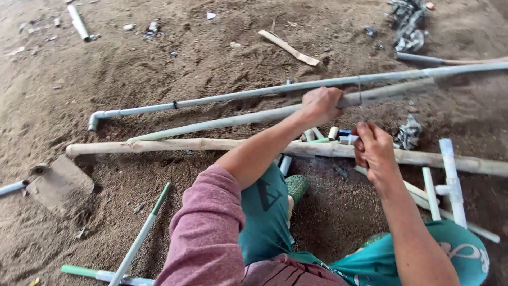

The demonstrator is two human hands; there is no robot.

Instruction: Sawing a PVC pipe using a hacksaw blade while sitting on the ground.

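A long, pale grey pipe (254,117), dusty and slightly bowed, is gripped near its far end by the left hand (320,105), fingers wrapped fully around it. It slants over the sandy ground (79,95). Just beside and below, the right hand (374,151) is closed on a thin saw blade (361,100), set upright across the pipe. Beneath both hands a bamboo pole (169,145) is laid; a longer grey pipe (238,95) lies beyond.

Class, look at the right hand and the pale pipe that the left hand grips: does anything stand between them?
Nothing visible does. The right hand hovers just below the pale pipe gripped by the left hand, with only open air between. The bamboo pole lies lower, beside the gap.
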